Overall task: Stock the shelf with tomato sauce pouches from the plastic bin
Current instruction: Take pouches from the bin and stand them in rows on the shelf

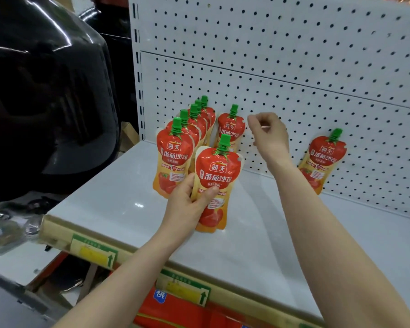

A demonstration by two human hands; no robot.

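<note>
A white shelf (258, 245) with a pegboard back panel (294, 67) carries several tomato sauce pouches, each red and orange with a green spout cap. At the far left a row of pouches (173, 159) stands upright, one behind another, running from near to far toward the pegboard. Just right of the row's far end, another pouch (230, 130) stands upright close to the pegboard. Well apart on the right, a lone pouch (322, 162) leans tilted against the pegboard. The left hand (187, 207) grips a pouch (217, 185) by its lower left edge, thumb across the front and fingers wrapped behind, holding it upright with its base at or just above the shelf surface, near and to the right of the front pouch in the row. The right hand (269, 134) hangs farther back, just right of the pouch by the pegboard, fingers loosely curled and thumb close to forefinger, with nothing visible in its hold. Yellow and green price labels (97, 254) sit along the shelf's near edge. A large glossy black object (45, 91) fills the left side. The plastic bin is out of view.
</note>
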